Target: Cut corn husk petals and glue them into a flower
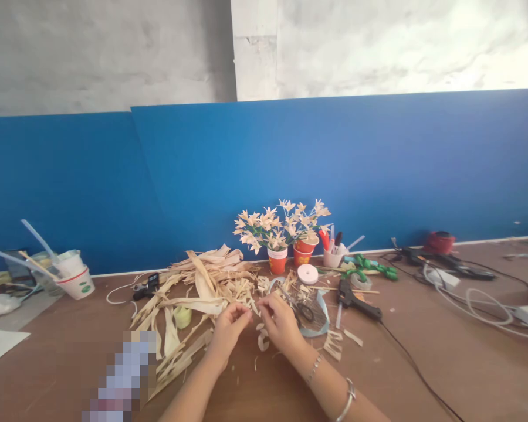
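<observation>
My left hand (232, 328) and my right hand (279, 319) are close together over the table, fingertips pinched and facing each other with a small gap. Something small and pale seems to be between them, too small to make out. Dried husk strips (202, 287) lie heaped behind and left of my left hand. Scissors (305, 312) lie just beyond my right hand, beside a light blue ribbon (322, 316). Cut husk pieces (333, 344) lie to the right. Pale flowers (268, 221) stand in a red paper cup (277, 261) behind my hands.
A black glue gun (358, 302) with a trailing cord lies at the right, near a white ribbon roll (308, 274) and green stems (378, 268). White cables (479, 305) lie far right. A white cup (77, 282) with straws stands at left. A blue panel (264, 158) backs the table.
</observation>
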Available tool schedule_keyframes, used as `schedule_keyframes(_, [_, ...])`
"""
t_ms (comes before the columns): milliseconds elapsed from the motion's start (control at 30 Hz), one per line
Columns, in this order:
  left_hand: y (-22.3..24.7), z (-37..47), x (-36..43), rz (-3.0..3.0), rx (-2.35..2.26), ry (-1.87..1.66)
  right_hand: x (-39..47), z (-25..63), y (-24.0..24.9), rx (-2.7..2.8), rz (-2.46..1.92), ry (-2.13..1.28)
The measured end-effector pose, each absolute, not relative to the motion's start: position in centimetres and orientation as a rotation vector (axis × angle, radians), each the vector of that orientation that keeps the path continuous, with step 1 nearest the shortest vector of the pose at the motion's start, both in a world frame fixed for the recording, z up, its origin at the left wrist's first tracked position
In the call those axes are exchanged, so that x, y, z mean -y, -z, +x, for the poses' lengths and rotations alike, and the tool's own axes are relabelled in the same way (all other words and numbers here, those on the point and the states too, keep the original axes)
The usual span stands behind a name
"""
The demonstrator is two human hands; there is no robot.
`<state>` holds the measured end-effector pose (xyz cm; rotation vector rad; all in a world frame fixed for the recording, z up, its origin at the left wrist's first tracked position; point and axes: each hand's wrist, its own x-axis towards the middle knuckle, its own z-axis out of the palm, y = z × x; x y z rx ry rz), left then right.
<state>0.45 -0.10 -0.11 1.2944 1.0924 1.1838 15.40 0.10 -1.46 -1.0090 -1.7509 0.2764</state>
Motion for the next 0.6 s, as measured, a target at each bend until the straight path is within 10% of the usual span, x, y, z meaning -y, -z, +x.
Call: schedule_keyframes(600, [0.50, -0.15, -0.31, 1.256, -1.210, -1.418, -0.36, 15.69, 1.67, 1.667, -1.136, -0.267])
